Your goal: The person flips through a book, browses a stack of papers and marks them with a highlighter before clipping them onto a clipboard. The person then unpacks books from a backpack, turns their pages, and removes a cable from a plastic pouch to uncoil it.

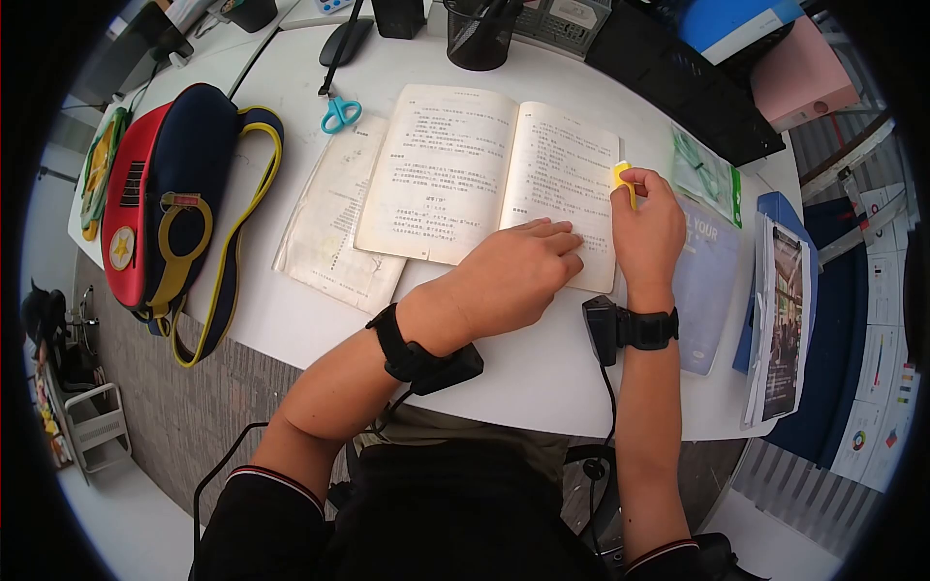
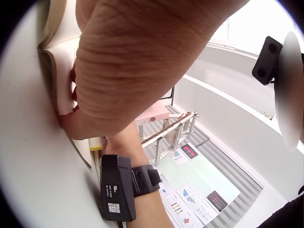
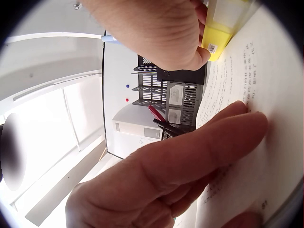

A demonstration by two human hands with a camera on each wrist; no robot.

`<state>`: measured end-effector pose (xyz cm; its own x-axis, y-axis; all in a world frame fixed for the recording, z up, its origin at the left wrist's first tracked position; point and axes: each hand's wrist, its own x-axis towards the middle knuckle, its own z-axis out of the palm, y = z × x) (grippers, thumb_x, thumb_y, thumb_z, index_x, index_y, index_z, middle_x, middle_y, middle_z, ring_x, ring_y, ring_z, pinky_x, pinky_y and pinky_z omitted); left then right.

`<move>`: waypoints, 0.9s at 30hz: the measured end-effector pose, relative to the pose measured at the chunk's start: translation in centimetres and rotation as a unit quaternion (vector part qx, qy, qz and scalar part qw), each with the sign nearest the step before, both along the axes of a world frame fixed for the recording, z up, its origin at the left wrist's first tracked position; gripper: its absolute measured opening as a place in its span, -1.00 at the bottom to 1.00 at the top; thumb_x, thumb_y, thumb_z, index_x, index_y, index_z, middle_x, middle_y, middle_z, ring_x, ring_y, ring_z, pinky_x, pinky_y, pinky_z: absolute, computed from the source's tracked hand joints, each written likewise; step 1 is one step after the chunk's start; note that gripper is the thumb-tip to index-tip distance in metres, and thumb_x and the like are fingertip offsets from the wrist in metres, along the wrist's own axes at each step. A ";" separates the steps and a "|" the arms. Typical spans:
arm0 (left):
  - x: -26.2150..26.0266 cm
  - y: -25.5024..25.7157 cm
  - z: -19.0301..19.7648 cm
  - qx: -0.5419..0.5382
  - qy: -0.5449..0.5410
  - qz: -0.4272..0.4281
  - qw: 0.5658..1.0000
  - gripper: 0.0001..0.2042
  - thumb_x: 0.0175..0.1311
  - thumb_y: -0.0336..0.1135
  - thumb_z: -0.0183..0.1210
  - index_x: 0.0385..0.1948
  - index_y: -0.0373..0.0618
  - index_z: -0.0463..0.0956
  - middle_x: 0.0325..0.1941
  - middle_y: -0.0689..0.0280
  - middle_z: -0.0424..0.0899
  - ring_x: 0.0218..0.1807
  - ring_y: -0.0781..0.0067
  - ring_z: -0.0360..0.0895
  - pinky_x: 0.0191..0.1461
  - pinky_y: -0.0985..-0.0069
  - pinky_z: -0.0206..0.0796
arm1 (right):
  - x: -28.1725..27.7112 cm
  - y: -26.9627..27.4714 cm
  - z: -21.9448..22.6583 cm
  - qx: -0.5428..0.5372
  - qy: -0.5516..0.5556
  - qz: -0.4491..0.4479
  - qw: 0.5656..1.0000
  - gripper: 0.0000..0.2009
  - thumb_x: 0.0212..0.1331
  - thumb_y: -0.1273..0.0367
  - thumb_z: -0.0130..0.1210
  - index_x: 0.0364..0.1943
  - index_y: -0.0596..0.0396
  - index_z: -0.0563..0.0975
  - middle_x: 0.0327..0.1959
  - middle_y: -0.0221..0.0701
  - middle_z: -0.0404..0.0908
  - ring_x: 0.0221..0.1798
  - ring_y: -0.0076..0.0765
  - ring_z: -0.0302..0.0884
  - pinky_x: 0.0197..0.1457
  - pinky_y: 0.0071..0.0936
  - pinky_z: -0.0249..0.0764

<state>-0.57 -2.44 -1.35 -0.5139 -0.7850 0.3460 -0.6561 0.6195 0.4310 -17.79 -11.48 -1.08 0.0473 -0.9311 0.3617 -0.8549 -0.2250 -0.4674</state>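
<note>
A book (image 1: 446, 174) lies open on the white table, its printed pages facing up. My left hand (image 1: 513, 266) rests across the lower part of the right page, and in the right wrist view its fingers (image 3: 190, 152) press on the paper. Beside the right page's outer edge, my right hand (image 1: 647, 228) pinches a small flat yellow piece (image 1: 623, 176) between thumb and fingers. Seen from the right wrist, this yellow piece (image 3: 219, 38) has a barcode label and a paler see-through part, and it stands against the page. I cannot tell its exact kind.
Under the book's left side lies a worn booklet (image 1: 334, 218), with blue scissors (image 1: 341, 114) above it. A red and navy bag (image 1: 170, 194) is at the left. To the right are a pale blue folder (image 1: 707, 281), a green-edged packet (image 1: 707, 174) and a clipboard (image 1: 780, 320). A pen holder (image 1: 480, 39) stands behind.
</note>
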 end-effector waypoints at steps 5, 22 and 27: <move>0.0 0.0 0.0 -0.008 -0.002 0.002 1.000 -0.72 0.02 -0.56 0.16 -0.17 -0.29 0.60 0.13 0.08 0.62 0.24 0.12 0.50 0.32 0.34 0.38 | 0.0 0.0 0.0 0.001 0.002 -0.001 1.000 -0.83 0.16 0.39 0.12 -0.19 0.09 0.62 -0.15 -0.30 0.69 -0.13 -0.06 0.64 -0.06 -0.23 0.54; 0.0 0.0 0.0 -0.004 0.001 0.001 1.000 -0.72 0.01 -0.57 0.18 -0.18 -0.28 0.60 0.14 0.09 0.61 0.25 0.12 0.50 0.33 0.34 0.37 | 0.1 0.1 0.0 0.007 0.005 -0.008 1.000 -0.82 0.15 0.37 0.12 -0.19 0.07 0.62 -0.14 -0.31 0.68 -0.13 -0.06 0.64 -0.05 -0.23 0.53; 0.0 0.0 -0.1 -0.006 0.003 0.002 1.000 -0.72 0.01 -0.57 0.18 -0.17 -0.27 0.60 0.14 0.10 0.61 0.25 0.13 0.50 0.32 0.35 0.38 | 0.0 0.0 -0.1 0.003 0.004 -0.006 1.000 -0.82 0.15 0.37 0.12 -0.19 0.07 0.62 -0.15 -0.32 0.68 -0.13 -0.07 0.64 -0.05 -0.24 0.53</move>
<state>-0.59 -2.47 -1.49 -0.5083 -0.7835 0.3576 -0.6566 0.6212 0.4278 -17.78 -11.43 -1.19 0.0393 -0.9340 0.3551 -0.8614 -0.2118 -0.4617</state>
